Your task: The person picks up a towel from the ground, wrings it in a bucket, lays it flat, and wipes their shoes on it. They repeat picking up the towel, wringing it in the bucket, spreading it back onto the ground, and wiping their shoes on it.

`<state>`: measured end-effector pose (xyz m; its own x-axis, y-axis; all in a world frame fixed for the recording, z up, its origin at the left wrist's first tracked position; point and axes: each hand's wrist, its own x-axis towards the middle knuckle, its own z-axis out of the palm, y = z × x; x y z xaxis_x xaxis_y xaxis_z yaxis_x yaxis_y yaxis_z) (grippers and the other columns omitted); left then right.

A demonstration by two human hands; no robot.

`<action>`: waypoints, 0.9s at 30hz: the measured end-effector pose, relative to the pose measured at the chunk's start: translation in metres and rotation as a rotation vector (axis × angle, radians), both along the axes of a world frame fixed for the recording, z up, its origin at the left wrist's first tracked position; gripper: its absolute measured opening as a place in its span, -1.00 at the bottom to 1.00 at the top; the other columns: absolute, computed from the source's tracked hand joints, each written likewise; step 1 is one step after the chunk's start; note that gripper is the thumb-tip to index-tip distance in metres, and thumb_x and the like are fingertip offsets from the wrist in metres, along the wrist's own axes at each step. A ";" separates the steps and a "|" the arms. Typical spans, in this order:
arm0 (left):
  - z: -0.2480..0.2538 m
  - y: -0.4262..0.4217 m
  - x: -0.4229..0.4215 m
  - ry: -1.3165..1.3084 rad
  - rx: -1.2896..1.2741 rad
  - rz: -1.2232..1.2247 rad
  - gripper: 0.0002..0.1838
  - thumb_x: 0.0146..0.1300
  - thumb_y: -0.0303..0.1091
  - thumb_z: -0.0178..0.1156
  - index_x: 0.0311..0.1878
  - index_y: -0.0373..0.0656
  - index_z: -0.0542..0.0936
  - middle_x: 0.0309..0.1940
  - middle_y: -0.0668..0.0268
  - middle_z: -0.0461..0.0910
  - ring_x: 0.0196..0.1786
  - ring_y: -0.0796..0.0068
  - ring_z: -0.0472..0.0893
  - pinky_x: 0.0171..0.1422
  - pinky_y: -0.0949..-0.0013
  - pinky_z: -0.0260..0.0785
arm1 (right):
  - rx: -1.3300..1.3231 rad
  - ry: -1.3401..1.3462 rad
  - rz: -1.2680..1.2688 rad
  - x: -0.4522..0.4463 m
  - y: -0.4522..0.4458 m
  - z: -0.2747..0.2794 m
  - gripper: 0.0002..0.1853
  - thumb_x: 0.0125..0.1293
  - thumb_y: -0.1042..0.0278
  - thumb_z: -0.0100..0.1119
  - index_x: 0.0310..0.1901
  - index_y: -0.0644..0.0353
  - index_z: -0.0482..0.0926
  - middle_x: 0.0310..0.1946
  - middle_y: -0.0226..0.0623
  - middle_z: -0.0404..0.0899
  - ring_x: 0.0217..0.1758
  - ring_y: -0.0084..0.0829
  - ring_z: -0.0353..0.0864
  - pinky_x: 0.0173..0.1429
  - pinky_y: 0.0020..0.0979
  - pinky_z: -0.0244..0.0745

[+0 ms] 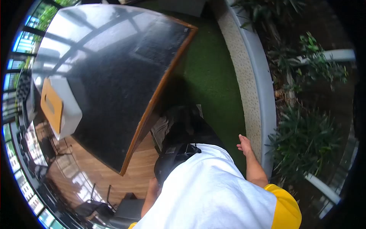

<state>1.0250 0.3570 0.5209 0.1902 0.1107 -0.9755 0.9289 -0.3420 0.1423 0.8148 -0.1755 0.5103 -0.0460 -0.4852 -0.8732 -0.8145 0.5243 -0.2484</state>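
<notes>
Out to the side of my body, my right hand (244,145) hangs over the green floor near the planter wall. Its fingers are apart and it holds nothing. My left hand (153,186) is low beside my hip, and its fingers are mostly hidden by my body and clothes. Ahead of me stands a black-topped table (126,76) with a wooden edge; neither hand touches it. On its far left side sits a white box (72,110) with a tan, slotted panel (52,105) on one face.
Along the right runs a low planter wall (248,72) with leafy plants (309,141) behind it. Green turf (213,72) lies between wall and table. Black chairs (131,210) stand on the wood floor (89,160) at the lower left, near tall windows.
</notes>
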 end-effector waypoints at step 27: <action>-0.028 -0.160 0.184 -0.125 -0.036 -0.965 -0.77 0.21 -0.31 0.09 -0.11 -0.16 0.55 -0.36 0.29 0.55 -0.47 0.44 0.48 -0.48 0.37 0.31 | 0.151 0.084 -1.004 -0.203 0.356 -0.028 -0.39 0.28 -0.15 -0.02 0.20 0.13 0.33 0.06 -0.26 0.47 -0.29 -0.29 0.57 -0.24 -0.28 0.50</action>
<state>1.2087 0.1972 0.4926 0.2860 -0.1770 -0.9417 0.2289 -0.9417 0.2465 0.6122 0.1805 0.4819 -0.4353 -0.0733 -0.8973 0.0069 0.9964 -0.0848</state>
